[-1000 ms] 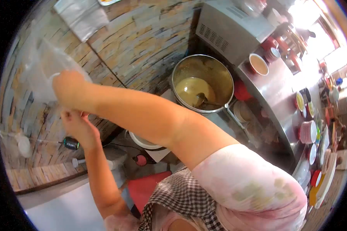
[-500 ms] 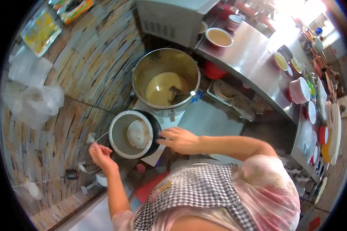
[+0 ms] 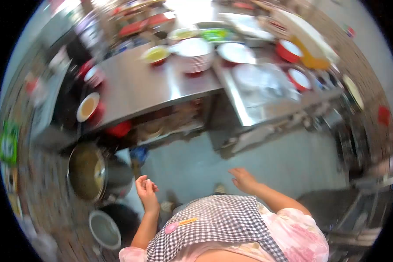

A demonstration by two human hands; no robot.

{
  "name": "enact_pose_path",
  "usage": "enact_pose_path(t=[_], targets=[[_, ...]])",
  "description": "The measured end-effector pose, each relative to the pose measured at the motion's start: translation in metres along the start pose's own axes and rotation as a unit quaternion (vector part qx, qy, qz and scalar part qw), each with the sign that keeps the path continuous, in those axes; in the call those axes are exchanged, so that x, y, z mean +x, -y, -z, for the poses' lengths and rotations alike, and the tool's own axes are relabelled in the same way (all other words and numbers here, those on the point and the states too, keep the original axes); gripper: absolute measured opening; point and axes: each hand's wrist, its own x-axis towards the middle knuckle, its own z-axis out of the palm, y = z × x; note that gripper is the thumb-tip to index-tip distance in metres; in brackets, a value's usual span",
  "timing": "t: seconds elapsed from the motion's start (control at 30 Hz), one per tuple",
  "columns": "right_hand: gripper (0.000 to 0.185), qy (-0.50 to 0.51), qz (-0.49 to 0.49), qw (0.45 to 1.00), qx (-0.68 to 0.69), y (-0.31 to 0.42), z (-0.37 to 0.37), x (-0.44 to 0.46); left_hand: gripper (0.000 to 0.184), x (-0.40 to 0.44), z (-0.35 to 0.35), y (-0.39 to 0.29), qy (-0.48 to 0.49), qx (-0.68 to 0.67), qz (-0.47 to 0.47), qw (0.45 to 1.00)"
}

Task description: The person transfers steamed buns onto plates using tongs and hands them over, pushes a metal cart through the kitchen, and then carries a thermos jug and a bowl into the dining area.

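My left hand (image 3: 147, 192) is held in front of the checked apron (image 3: 209, 218), fingers loosely curled and apart, nothing visible in it. To its left stands a large steel pot (image 3: 118, 177) with yellowish liquid inside. Below that pot is a smaller pale-rimmed pot (image 3: 105, 230). My right hand (image 3: 244, 180) hangs over the floor with its fingers spread and holds nothing. Neither hand touches anything.
A steel counter (image 3: 135, 83) runs ahead, bearing a bowl of yellow food (image 3: 156, 55), a bowl stack (image 3: 194, 54) and a brownish bowl (image 3: 88, 107). Plastic bags (image 3: 264, 83) lie on the right-hand counter. Dark racks stand at the right.
The view has swung right, from the wall and pots towards the counters. Earlier my hands were up at a clear bag on the wall, then beside the smaller pot; now both are away from it.
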Motion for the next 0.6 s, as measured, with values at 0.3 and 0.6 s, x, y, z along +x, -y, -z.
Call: enact_pose_path(t=[0.3, 0.6], targets=[[0.039, -0.258, -0.279, 0.924, 0.049, -0.184, 0.097, -0.179, 0.02, -0.041, -0.339, 0.005, 0.4, 0.04, -0.052, 0.914], [0.04, -0.494, -0.293, 0.787, 0.226, -0.265, 0.291, -0.214, 0.021, -0.07, -0.59, 0.017, 0.51, 0.025, -0.054, 0.858]])
